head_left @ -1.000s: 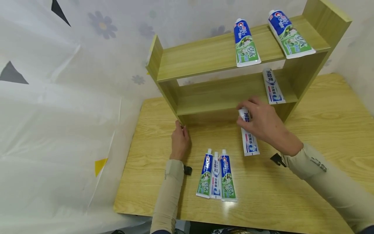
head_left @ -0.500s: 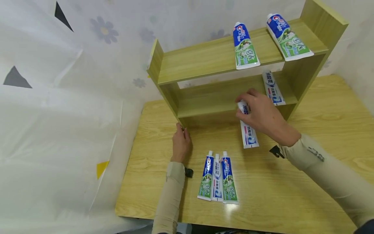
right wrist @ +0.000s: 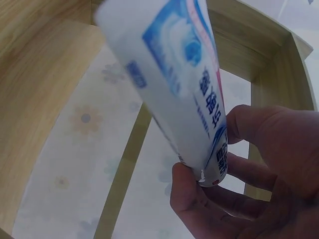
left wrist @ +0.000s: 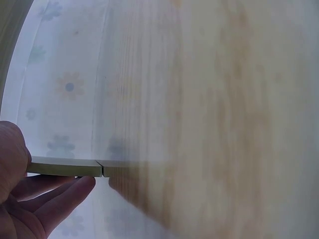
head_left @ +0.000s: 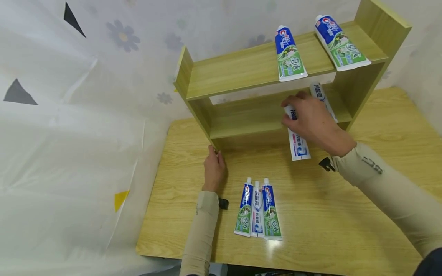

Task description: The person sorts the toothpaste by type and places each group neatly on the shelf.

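Right hand [head_left: 315,120] grips a white tube [head_left: 299,146], left hand [head_left: 213,169] pinches the shelf [head_left: 253,112], three tubes [head_left: 257,211] lie between the hands.

Head-cam abv shelf [head_left: 238,73], wrist-cams nr.

Flowered wallpaper [head_left: 148,57], white sheeting [head_left: 69,153], a wooden table [head_left: 321,234] and small shelf [head_left: 235,73] suggest a homely room.

The held toothpaste tube [head_left: 299,145] looks like smooth plastic; the far shelf [head_left: 235,74], satiny wood; the table [head_left: 310,214], glossy wood.
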`<state>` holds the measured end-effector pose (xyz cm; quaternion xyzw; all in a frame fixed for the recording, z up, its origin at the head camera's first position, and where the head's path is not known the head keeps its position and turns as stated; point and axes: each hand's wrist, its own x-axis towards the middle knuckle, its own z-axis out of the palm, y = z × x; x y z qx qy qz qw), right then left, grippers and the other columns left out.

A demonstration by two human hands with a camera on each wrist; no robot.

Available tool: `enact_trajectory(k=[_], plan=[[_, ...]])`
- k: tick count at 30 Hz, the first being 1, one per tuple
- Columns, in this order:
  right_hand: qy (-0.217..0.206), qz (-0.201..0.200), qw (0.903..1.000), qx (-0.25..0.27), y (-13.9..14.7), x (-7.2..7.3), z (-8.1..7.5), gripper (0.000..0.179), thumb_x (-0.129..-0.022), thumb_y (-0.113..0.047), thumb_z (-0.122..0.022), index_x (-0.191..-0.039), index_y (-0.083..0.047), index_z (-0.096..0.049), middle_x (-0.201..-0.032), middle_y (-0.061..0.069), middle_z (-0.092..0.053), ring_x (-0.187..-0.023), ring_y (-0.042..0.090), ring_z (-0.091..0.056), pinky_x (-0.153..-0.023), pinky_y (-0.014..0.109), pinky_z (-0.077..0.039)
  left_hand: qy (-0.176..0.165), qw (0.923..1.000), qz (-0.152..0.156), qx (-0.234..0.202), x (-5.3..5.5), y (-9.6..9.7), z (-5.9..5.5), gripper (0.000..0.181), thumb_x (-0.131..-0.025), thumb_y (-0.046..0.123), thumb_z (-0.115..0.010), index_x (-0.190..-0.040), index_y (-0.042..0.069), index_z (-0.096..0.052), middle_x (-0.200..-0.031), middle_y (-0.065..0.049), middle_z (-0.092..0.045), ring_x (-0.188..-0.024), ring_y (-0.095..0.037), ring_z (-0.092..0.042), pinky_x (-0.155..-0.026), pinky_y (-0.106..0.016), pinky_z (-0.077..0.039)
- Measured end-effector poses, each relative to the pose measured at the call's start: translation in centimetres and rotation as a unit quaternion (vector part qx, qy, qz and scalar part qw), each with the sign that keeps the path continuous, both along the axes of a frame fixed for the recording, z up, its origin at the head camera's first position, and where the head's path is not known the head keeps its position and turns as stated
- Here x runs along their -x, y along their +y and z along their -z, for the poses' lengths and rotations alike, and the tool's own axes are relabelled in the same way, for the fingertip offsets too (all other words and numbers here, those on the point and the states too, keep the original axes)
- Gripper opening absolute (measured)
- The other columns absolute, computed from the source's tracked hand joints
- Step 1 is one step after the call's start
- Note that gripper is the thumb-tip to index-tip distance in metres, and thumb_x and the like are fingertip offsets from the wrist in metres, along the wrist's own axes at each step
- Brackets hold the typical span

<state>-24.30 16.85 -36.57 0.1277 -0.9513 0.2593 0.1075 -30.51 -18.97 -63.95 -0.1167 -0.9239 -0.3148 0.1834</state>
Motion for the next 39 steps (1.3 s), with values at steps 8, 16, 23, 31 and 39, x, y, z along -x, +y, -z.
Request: enact_trajectory(k=[8,16,23,31,39], plan=[[0.02,-0.016,0.9997,0.005,0.3,1.6,0.5,0.036,-0.101,-0.014,-0.068,-0.132,0.005,-0.07,-0.119,0.026,-0.068,-0.076,0.031,-0.066,-0.061,0.037,-0.048,0.001,0.9999,0.004,-0.016,-0.7,0.3,-1.0,0.027,-0.119,0.029,-0.041,-0.13,0.005,-0.048,-0.073,-0.006,-0.056,-0.055,-0.017,-0.053,-0.049,-0.033,-0.044],[-0.067,-0.001,0.9976,0.017,0.5,3.7,0.2,0.042,-0.102,-0.019,-0.065,-0.137,0.003,-0.066,-0.12,0.024,-0.063,-0.079,0.032,-0.068,-0.062,0.038,-0.054,-0.002,1.0,-0.003,-0.008,-0.2,0.2,0.0,0.033,-0.119,0.038,-0.035,-0.13,0.009,-0.048,-0.075,-0.002,-0.057,-0.056,-0.012,-0.054,-0.049,-0.028,-0.043],[-0.118,0.013,0.9927,0.019,0.5,5.3,-0.2,0.045,-0.103,-0.021,-0.065,-0.143,0.001,-0.063,-0.124,0.024,-0.06,-0.079,0.033,-0.069,-0.061,0.038,-0.056,0.008,0.9998,0.0,-0.018,-1.8,0.8,-2.5,0.028,-0.119,0.028,-0.041,-0.131,0.003,-0.048,-0.075,-0.009,-0.059,-0.058,-0.019,-0.057,-0.051,-0.033,-0.046],[-0.166,0.009,0.9859,0.013,0.1,7.2,-0.3,0.052,-0.106,-0.021,-0.06,-0.152,0.003,-0.057,-0.136,0.03,-0.057,-0.077,0.033,-0.073,-0.059,0.037,-0.06,-0.015,0.9996,-0.006,-0.021,-0.7,0.1,-0.4,0.036,-0.119,0.04,-0.034,-0.133,0.01,-0.048,-0.077,-0.004,-0.058,-0.057,-0.013,-0.054,-0.049,-0.027,-0.044],[-0.152,0.002,0.9881,-0.018,0.2,8.8,0.2,0.052,-0.107,-0.02,-0.059,-0.152,0.007,-0.056,-0.131,0.03,-0.066,-0.083,0.033,-0.076,-0.069,0.039,-0.063,-0.015,0.9999,-0.006,-0.003,-0.3,0.1,-0.2,0.037,-0.119,0.04,-0.032,-0.135,0.01,-0.048,-0.077,-0.002,-0.059,-0.057,-0.011,-0.055,-0.048,-0.025,-0.044]])
